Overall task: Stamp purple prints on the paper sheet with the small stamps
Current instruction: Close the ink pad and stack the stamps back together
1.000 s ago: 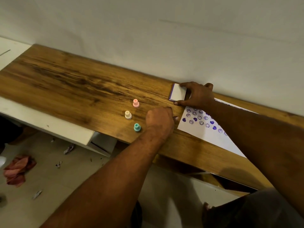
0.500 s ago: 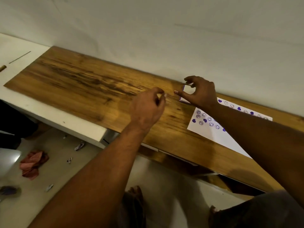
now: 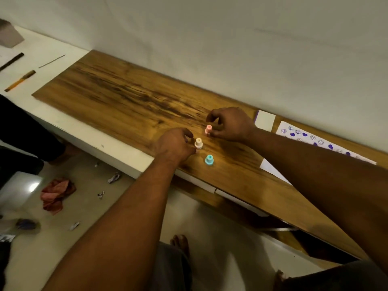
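Midway along the table (image 3: pixel 126 97), near its front edge, the right hand (image 3: pixel 231 124) pinches the pink stamp (image 3: pixel 208 129) between curled fingers and thumb. The left hand (image 3: pixel 174 145) curls narrowly at the cream stamp (image 3: pixel 198 143); blur hides whether it grips. The teal stamp (image 3: pixel 209 160) stands free nearest that edge. The paper sheet (image 3: pixel 310 136), printed purple, lies toward the right end beside the ink pad (image 3: pixel 265 120).

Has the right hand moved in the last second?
Yes. The right hand came off the white pad and went leftward to the pink stamp.
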`<action>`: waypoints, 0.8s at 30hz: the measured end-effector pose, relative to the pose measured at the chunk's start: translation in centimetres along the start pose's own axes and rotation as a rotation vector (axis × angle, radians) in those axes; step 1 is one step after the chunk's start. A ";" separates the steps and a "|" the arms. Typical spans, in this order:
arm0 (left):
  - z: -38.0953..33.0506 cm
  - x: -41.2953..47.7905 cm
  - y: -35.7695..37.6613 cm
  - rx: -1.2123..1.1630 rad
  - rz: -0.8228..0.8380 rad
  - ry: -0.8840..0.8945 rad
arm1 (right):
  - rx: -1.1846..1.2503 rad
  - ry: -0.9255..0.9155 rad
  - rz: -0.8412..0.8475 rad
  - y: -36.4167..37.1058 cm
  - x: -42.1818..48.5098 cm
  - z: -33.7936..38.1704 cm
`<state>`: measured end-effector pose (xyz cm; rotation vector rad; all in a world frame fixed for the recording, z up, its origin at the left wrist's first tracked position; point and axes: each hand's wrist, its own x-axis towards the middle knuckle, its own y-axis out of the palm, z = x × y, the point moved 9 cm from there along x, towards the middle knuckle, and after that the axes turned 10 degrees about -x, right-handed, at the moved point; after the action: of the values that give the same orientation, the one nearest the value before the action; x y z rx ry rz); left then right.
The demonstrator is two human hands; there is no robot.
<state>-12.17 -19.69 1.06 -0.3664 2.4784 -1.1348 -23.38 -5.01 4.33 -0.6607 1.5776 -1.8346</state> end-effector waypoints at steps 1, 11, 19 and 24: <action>-0.6 0.3 0.5 -0.004 0.002 0.018 | 0.008 0.018 0.003 0.2 0.1 -0.2; -1.8 1.8 2.9 -0.088 -0.092 0.006 | 0.053 0.276 -0.126 0.6 0.7 -6.9; -4.2 3.0 4.5 -0.135 -0.129 0.037 | 0.085 0.517 -0.218 -1.2 -1.9 -15.8; -5.0 3.2 4.9 -0.116 -0.147 0.050 | 0.074 0.491 -0.239 -1.3 -2.0 -15.7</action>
<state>-17.65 -14.49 -0.41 -0.5678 2.6042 -1.0705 -33.46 7.15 3.13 -0.3927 1.7797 -2.3553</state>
